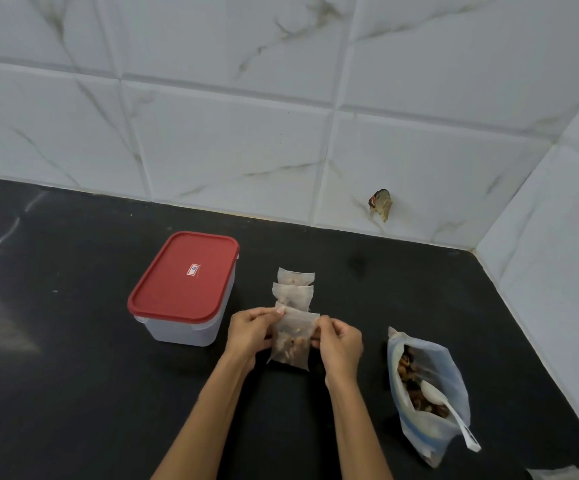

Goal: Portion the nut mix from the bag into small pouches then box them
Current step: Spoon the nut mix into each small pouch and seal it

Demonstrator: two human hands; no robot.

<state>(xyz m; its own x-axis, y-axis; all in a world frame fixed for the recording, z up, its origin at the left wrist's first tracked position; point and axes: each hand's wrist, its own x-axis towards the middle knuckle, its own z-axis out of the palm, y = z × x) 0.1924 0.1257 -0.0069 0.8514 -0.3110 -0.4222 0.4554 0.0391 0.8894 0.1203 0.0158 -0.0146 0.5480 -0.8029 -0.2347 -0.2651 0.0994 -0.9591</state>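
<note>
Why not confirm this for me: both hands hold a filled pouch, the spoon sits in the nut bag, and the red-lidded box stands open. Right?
One thing is wrong: the head view shows the box closed, its red lid on. Both hands, left and right, do hold the filled pouch, and the spoon sits in the nut bag.

On the black stone worktop (pixel 73 375), the clear plastic box with a red lid (pixel 184 289) stands left. Right of it, small translucent filled pouches (pixel 295 285) lie in a row. Far right lies the open zip bag of nut mix (pixel 430 410), a white plastic spoon (pixel 444 407) in it.

glossy black counter (pixel 73 375) — frosted plastic pouch (pixel 293 337), translucent box (pixel 180 327)
</note>
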